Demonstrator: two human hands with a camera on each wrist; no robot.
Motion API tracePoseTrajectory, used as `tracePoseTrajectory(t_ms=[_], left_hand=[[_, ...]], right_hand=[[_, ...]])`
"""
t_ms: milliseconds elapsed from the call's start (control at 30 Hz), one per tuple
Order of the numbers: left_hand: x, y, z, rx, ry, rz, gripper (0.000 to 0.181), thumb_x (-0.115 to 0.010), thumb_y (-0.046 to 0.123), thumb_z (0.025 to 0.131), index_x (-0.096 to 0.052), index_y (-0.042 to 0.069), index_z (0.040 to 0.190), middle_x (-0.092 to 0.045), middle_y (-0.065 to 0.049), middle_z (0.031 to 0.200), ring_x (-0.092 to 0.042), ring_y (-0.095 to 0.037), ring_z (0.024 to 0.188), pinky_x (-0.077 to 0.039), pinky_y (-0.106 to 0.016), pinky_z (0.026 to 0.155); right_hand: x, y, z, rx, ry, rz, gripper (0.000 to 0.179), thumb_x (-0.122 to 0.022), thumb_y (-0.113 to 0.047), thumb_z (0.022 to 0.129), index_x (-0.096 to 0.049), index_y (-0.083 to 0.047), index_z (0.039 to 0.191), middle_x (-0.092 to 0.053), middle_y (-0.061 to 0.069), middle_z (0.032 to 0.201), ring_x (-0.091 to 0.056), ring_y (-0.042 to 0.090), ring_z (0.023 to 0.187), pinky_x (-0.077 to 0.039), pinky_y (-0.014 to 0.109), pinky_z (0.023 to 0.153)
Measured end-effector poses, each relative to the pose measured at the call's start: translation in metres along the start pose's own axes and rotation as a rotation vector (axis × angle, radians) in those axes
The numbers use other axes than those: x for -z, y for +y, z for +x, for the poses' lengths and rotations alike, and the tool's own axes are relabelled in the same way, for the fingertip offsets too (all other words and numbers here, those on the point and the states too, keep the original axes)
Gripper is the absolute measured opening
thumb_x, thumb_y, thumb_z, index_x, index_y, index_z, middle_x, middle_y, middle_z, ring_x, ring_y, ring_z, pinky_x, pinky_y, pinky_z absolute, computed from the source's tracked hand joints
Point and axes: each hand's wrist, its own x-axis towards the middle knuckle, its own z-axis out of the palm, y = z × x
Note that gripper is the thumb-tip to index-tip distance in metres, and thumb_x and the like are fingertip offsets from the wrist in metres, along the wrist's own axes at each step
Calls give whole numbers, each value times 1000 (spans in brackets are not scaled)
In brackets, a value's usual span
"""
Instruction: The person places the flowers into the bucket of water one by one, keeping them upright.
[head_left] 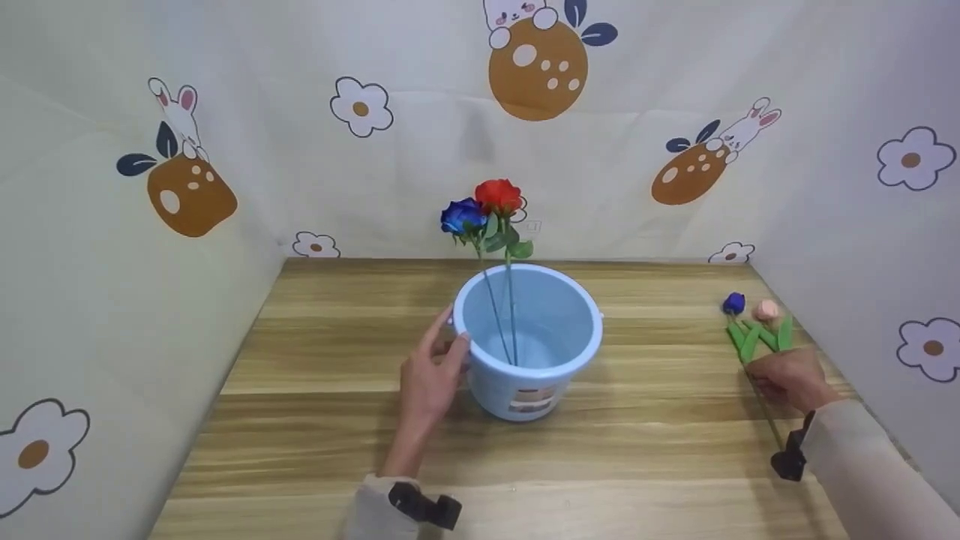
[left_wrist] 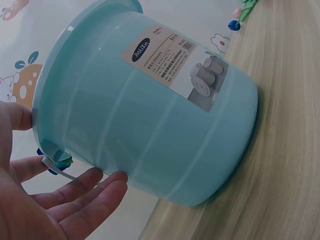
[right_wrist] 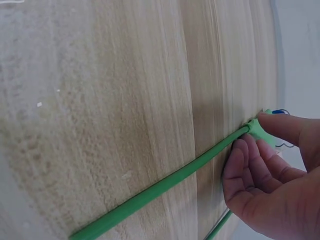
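A light blue bucket (head_left: 529, 375) stands upright on the wooden table. Inside it lean a red rose (head_left: 498, 196) and a blue rose (head_left: 462, 217), their long stems reaching the bottom. My left hand (head_left: 431, 379) holds the bucket's left side, thumb at the rim and fingers against the wall by the white handle (left_wrist: 60, 172). Far to the right, a blue tulip (head_left: 734, 303) and a pink tulip (head_left: 766, 310) lie side by side. Between thumb and fingers, my right hand (head_left: 791, 379) pinches the blue tulip's green stem (right_wrist: 165, 185) just below its leaves. The second stem (right_wrist: 218, 225) runs beneath that hand.
Patterned cloth walls (head_left: 420, 180) enclose the table at the back and both sides. The right wall stands close beside the tulips and my right hand. Bare wood (head_left: 660, 405) lies between the bucket and the tulips.
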Motion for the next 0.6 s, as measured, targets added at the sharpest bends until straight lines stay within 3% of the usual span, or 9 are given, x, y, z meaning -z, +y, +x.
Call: tracePoseTrajectory(t_ms=[333,600], left_hand=[[0,0,1,8,-19,-14,54,-62,38,105,-52,31,157,-68,-13,138,-73,-26,105,-64,-46,89],[-1,-2,-1,-12,4,-26,52,-63,36,104,-56,28,155,-75,-16,123,-74,-23,98,-65,-45,86]], right_hand=[[-1,0,3,-52,26,-57,16,-75,-8,85,-64,3,88,-63,0,63,-62,13,60,-57,28,57],[-3,1,7,-30,49,-77,17,-78,-10,84,-65,-1,80,-62,-2,58,-60,10,56,-54,25,54]])
